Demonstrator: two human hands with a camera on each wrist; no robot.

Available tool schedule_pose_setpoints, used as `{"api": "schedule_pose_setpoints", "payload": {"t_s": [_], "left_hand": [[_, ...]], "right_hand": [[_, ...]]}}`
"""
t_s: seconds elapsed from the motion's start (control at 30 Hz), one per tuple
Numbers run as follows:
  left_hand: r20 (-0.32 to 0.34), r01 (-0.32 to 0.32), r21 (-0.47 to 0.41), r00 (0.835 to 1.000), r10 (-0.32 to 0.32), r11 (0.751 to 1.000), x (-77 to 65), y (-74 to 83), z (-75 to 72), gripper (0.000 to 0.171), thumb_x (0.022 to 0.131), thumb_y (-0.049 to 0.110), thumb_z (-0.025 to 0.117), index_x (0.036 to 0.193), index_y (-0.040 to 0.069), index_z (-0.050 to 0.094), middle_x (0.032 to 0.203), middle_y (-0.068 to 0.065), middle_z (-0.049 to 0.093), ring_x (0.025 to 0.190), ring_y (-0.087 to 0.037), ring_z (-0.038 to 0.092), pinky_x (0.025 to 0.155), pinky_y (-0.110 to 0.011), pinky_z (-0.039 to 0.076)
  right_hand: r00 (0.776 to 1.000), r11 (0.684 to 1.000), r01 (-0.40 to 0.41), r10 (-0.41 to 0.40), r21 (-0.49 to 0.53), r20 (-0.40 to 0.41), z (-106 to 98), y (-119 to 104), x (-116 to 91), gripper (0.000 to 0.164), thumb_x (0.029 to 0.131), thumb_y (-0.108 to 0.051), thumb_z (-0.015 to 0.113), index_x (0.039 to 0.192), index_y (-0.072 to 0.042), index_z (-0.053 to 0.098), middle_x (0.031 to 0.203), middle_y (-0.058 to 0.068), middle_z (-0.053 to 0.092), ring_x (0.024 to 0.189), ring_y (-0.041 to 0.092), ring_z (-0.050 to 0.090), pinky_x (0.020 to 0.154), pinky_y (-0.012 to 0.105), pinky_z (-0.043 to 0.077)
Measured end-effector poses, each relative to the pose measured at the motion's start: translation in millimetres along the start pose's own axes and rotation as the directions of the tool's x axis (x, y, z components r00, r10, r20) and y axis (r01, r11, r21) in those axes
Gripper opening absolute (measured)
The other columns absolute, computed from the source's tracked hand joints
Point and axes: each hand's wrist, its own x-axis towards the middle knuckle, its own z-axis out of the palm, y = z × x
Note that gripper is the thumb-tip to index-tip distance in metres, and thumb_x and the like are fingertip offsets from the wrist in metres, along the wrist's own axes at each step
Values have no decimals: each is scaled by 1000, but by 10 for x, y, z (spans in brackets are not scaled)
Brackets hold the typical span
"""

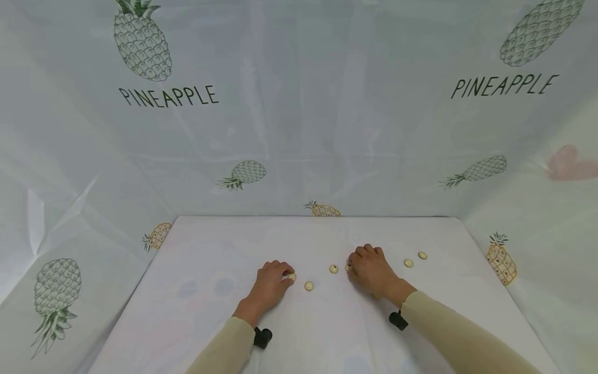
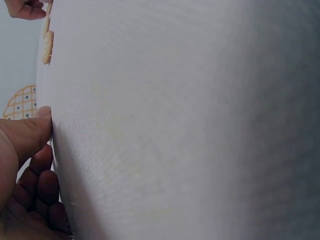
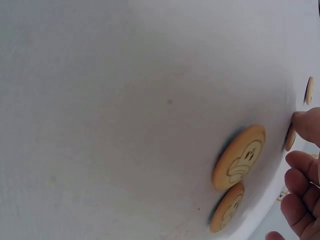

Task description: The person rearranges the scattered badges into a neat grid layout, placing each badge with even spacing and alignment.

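Observation:
Several small round biscuits lie spread across the white-covered table. My left hand point(image 1: 269, 286) is low over the cloth, pinching a biscuit point(image 1: 291, 277) between thumb and forefinger; in the left wrist view that biscuit is hidden behind the thumb point(image 2: 31, 131). Just right of this hand lies another biscuit point(image 1: 309, 285). My right hand point(image 1: 372, 271) has its thumb and fingertips at a biscuit point(image 3: 291, 138), pinching it at the table surface. Left of that hand sits one more biscuit point(image 1: 334, 268).
Right of the right hand lie two biscuits, a nearer one point(image 1: 408, 263) and a farther one point(image 1: 422, 255), with figures drawn on top. The table point(image 1: 224, 234) meets a hanging pineapple-print sheet point(image 1: 299, 104) behind and at both sides. Each wrist carries a black camera.

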Motion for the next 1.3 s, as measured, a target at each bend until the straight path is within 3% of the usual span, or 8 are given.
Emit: {"api": "schedule_pose_setpoints", "payload": {"t_s": [0.33, 0.53, 1.0, 1.3], "left_hand": [[26, 25, -16, 999, -25, 1000, 8, -31, 5, 23, 98, 20, 76, 119, 13, 70, 106, 3, 66, 103, -18, 55, 100, -49, 45], [28, 30, -35, 999, -29, 999, 4, -40, -8, 20, 97, 20, 77, 115, 13, 70, 110, 1, 66, 107, -20, 55, 100, -48, 46], [4, 22, 64, 1000, -22, 998, -3, 29, -18, 15, 97, 18, 78, 110, 14, 72, 111, -4, 68, 107, -26, 56, 101, -54, 43], [41, 33, 6, 999, -33, 999, 15, -27, -15, 14, 98, 19, 76, 109, 15, 70, 103, 0, 65, 101, -21, 55, 98, -50, 42]], "right_hand": [[1000, 1000, 10, -10, 7, -6, 18, 46, 0, 16, 94, -30, 80, 99, -16, 75, 101, -2, 68, 96, 20, 55, 91, 48, 45], [1000, 1000, -14, 14, 24, 11, 20, 58, -9, 18, 93, -33, 81, 99, -16, 75, 100, -4, 68, 96, 18, 55, 93, 47, 45], [1000, 999, 21, -21, 41, -4, 9, 70, 38, 17, 93, -31, 82, 94, -16, 74, 96, -2, 68, 92, 19, 54, 90, 48, 45], [997, 998, 33, -36, 50, 71, -86, 213, 168, 16, 93, -32, 77, 95, -17, 72, 98, -4, 66, 94, 18, 51, 91, 49, 42]]}}
